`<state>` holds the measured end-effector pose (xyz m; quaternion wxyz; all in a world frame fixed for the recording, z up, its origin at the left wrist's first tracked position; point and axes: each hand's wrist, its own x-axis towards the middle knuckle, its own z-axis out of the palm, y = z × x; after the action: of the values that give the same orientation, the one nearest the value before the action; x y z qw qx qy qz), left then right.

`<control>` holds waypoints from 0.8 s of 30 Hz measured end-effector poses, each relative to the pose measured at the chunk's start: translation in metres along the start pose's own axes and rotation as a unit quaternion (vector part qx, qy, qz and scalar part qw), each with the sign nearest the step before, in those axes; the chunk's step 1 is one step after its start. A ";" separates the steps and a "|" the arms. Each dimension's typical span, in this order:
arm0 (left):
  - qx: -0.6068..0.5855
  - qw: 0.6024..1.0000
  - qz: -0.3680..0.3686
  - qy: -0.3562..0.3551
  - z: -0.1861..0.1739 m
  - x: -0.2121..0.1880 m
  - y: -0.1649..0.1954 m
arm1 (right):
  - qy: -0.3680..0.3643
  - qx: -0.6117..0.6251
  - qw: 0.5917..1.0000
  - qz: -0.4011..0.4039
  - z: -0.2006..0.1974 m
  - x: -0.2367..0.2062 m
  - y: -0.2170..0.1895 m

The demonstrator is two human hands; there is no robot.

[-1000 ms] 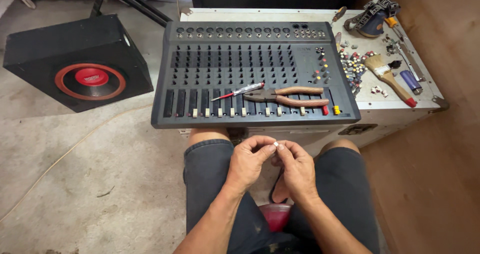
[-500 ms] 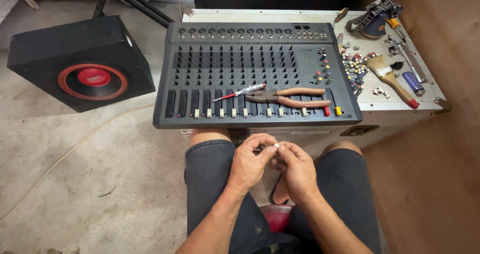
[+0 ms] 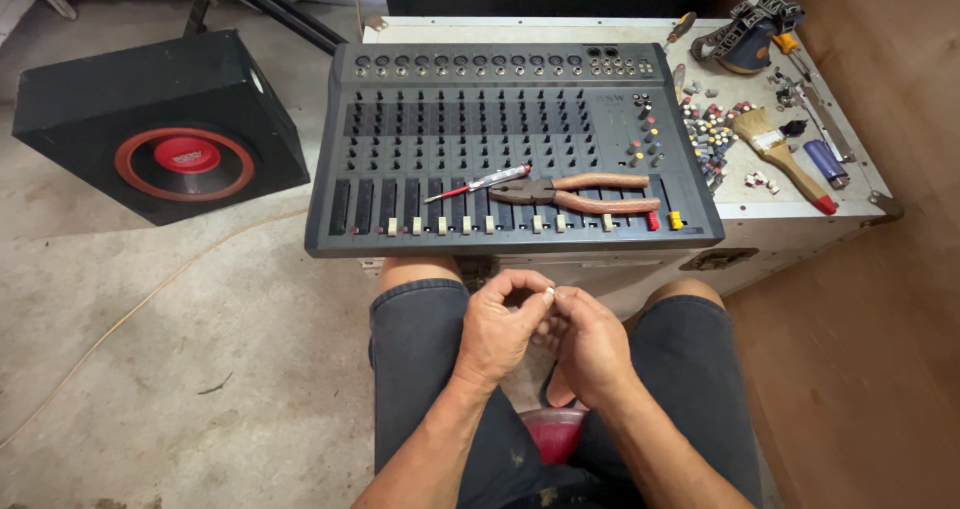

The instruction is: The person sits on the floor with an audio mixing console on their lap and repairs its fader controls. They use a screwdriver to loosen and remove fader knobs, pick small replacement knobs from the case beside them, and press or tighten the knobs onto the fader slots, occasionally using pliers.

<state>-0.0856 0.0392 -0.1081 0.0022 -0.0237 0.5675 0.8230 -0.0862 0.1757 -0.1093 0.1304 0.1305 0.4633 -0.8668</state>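
small white cap [image 3: 548,295] | pinched betw left hand [image 3: 497,331] & right hand [image 3: 590,346] fingertips | prob light, hard, easy to drop; grip sides | mixer [image 3: 510,149] just ahead

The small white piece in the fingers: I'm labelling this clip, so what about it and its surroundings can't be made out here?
- Small white piece, head view: too small, mostly covered by the left hand and right hand; its kind is unclear.
- Red stool: hidden by the legs and forearms.
- Loose knobs beside the mixer: too small to count.
- Speaker box: its far side is hidden.
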 end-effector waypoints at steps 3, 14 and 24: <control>0.032 0.999 0.032 0.016 -0.003 0.003 -0.004 | 0.021 -0.167 0.979 -0.118 0.003 -0.004 0.002; -0.024 0.999 0.013 -0.023 -0.011 0.006 -0.013 | 0.055 -0.338 0.903 -0.258 0.012 -0.019 -0.002; -0.022 0.999 0.028 -0.024 -0.012 0.006 -0.028 | 0.053 -0.318 0.914 -0.244 0.012 -0.021 -0.002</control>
<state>-0.0902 0.0376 -0.1387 -0.0074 0.0117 0.5493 0.8355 -0.0686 0.1691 -0.0944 -0.0753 0.0109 0.7385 -0.6700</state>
